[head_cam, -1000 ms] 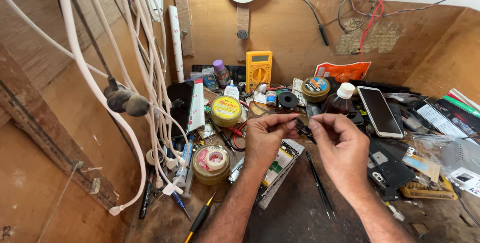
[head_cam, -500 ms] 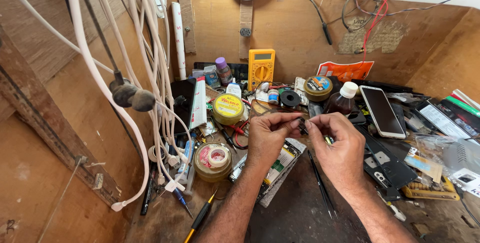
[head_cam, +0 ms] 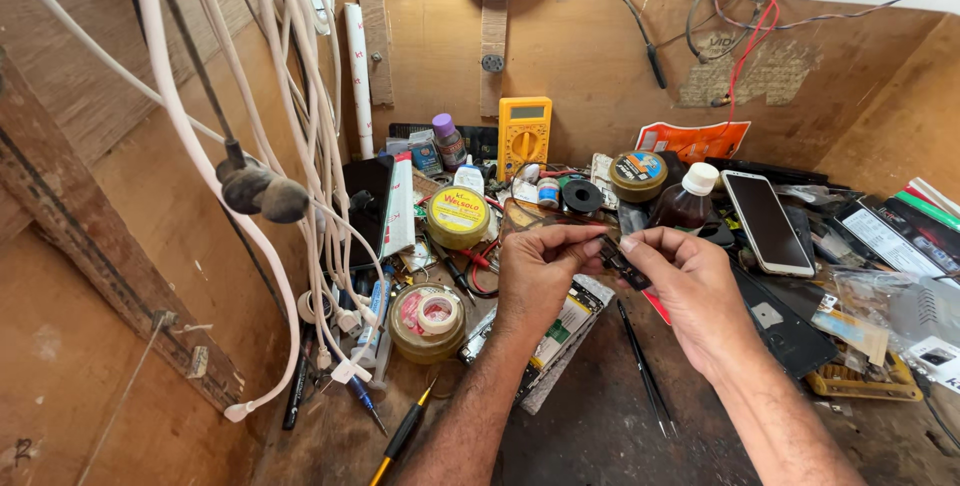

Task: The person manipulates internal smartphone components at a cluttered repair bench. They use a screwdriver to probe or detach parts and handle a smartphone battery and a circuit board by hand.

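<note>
Both hands meet at the centre of the frame above a cluttered workbench [head_cam: 600, 436]. The left hand [head_cam: 540, 271] and the right hand [head_cam: 685, 286] each pinch one end of a single small dark component [head_cam: 622, 264] between thumb and fingertips, holding it in the air over the bench; what kind of part it is cannot be told.

Just below the right hand lies one pair of black tweezers [head_cam: 645, 376]. To the right of the hands lies one white smartphone [head_cam: 766, 221], face up, with one brown bottle with a white cap [head_cam: 688, 201] beside it. Upper centre stands one yellow multimeter [head_cam: 524, 136]. Two round yellow-lidded tins show: one [head_cam: 458, 216] left of the hands, another [head_cam: 639, 175] behind them. One round tub holding tape rolls [head_cam: 426, 321] sits lower left. Several white cables [head_cam: 300, 146] hang down the left side.
</note>
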